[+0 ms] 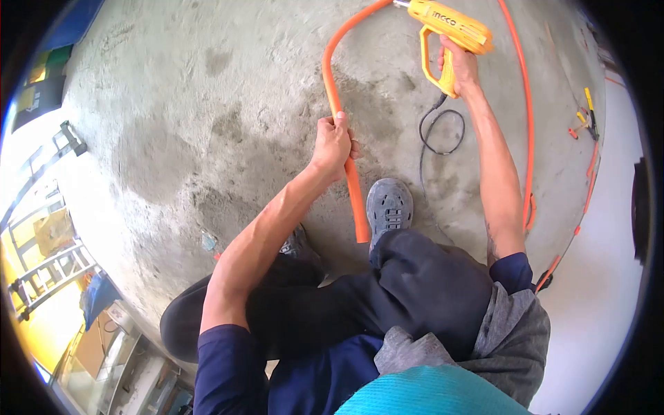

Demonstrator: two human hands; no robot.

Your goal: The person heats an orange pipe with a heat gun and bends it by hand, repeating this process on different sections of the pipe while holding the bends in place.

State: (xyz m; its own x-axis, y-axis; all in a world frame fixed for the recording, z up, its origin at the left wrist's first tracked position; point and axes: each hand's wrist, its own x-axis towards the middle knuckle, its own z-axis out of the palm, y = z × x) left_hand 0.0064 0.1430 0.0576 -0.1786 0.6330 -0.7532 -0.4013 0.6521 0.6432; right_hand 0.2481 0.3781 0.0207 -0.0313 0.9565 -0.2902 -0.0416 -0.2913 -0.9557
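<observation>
My left hand (333, 146) is closed around an orange plastic pipe (355, 200), whose lower end hangs near my grey shoe (389, 205). Above the fist the pipe curves up and to the right, toward the top edge of the view. My right hand (462, 66) grips the handle of a yellow heat gun (453, 26) marked INGCO. Its metal nozzle points left, right at the curved stretch of pipe. From the handle a black power cord (443, 149) loops down onto the floor.
Another orange pipe (523, 90) lies along the right side of the rough concrete floor (166, 104). Yellow-handled cutters (590, 111) rest by the white wall (602, 277). At the far left stands a ladder (52, 277), with a glass-sided case (104, 353) below it.
</observation>
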